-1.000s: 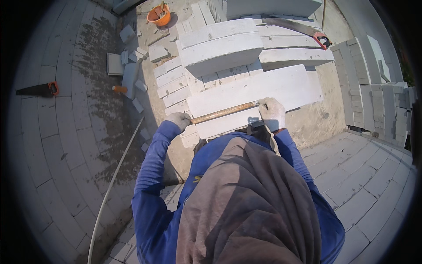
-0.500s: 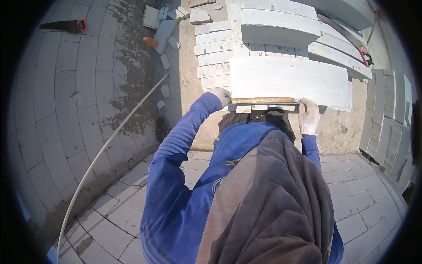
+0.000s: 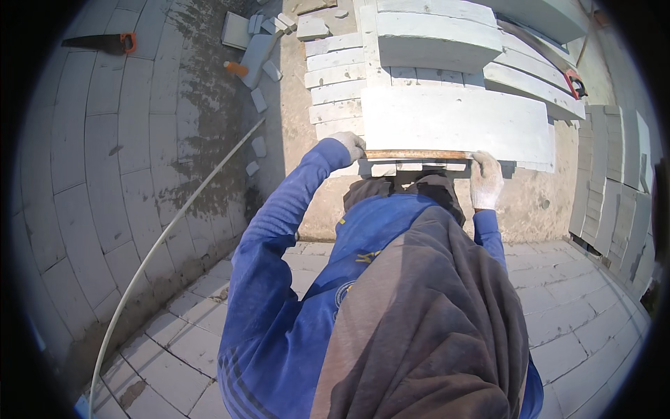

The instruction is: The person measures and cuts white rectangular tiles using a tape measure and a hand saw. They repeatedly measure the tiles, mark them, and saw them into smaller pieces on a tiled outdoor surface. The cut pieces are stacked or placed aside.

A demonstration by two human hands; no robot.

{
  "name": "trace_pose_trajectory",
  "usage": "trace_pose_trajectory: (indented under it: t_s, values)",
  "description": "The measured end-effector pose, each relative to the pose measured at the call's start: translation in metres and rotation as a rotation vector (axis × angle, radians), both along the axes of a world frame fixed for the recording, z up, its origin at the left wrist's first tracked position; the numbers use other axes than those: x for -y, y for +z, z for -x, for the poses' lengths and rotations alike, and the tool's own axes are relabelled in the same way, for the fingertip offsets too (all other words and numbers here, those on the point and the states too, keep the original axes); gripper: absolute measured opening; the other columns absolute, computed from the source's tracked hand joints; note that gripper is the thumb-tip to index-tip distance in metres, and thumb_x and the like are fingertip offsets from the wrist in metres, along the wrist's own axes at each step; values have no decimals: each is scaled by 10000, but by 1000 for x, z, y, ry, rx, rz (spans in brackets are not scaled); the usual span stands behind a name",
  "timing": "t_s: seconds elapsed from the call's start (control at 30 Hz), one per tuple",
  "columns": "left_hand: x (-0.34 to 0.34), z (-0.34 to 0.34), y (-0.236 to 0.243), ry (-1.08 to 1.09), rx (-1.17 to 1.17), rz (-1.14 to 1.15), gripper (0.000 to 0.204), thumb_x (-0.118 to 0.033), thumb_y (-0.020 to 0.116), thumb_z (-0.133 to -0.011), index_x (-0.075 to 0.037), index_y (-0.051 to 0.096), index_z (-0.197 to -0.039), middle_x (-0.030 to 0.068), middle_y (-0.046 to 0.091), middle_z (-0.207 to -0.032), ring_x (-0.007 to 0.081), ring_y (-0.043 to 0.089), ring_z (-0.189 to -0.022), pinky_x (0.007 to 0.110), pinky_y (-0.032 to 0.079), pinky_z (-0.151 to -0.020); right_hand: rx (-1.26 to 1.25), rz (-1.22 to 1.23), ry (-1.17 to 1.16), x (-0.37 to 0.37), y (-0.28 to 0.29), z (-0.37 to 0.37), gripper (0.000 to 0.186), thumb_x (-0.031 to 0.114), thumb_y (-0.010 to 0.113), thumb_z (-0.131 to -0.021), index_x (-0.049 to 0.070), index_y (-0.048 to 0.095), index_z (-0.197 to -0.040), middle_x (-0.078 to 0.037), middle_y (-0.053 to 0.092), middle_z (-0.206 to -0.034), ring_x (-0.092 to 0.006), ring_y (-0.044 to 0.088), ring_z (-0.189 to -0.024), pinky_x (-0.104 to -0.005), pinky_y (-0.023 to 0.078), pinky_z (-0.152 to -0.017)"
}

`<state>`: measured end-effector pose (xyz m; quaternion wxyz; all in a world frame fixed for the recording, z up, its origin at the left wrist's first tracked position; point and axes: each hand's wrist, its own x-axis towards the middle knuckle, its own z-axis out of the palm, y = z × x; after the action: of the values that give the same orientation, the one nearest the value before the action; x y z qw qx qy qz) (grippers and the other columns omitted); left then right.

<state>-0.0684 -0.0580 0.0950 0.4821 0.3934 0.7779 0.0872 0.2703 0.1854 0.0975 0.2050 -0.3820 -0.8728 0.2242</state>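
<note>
A worn, yellow-brown measuring tape (image 3: pixel 417 155) is stretched along the near edge of a white block (image 3: pixel 457 124) lying flat in front of me. My left hand (image 3: pixel 351 145), in a pale glove, is closed on the tape's left end at the block's near left corner. Gloved as well, my right hand (image 3: pixel 486 181) grips the tape's other end, well short of the block's right end. The fingertips of both hands are partly hidden.
More white blocks (image 3: pixel 436 38) lie stacked beyond. A handsaw (image 3: pixel 575 84) rests on them at right; another saw (image 3: pixel 101 43) is at far left. Offcuts and an orange bottle (image 3: pixel 237 68) lie left of the stack. A pale hose (image 3: pixel 174 223) curves past my left side.
The tape, slightly bowed before, now lies straighter along the block's edge. Both hands keep their hold at its ends, and the view has shifted slightly.
</note>
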Motion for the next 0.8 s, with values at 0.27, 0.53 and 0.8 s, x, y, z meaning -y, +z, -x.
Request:
trace_pose_trajectory:
  t_s: [0.27, 0.53, 0.8]
  values:
    - [-2, 1, 4, 28, 53, 17, 272, -304, 679, -919, -78, 817, -983, 140, 753, -818, 262, 725, -783, 401, 556, -766, 103, -17, -18, -13, -4, 1, 176, 170, 700, -912, 138, 804, -1050, -127, 751, -1000, -366, 683, -1021, -480, 543, -929]
    - [6, 10, -16, -62, 99, -52, 295, -349, 678, -924, -86, 798, -984, 184, 738, -818, 340, 719, -826, 448, 550, -799, 83, 37, 6, -20, 0, 6, 182, 198, 700, -899, 101, 807, -1010, -136, 763, -991, -353, 716, -983, -467, 563, -886]
    - [-5, -1, 20, -89, -50, 49, 323, -346, 664, -929, -106, 806, -1092, 205, 781, -1012, 352, 750, -979, 443, 567, -899, 111, 153, 11, -14, 15, -13, 171, 210, 665, -908, 142, 786, -1008, -136, 753, -979, -355, 709, -978, -489, 561, -855]
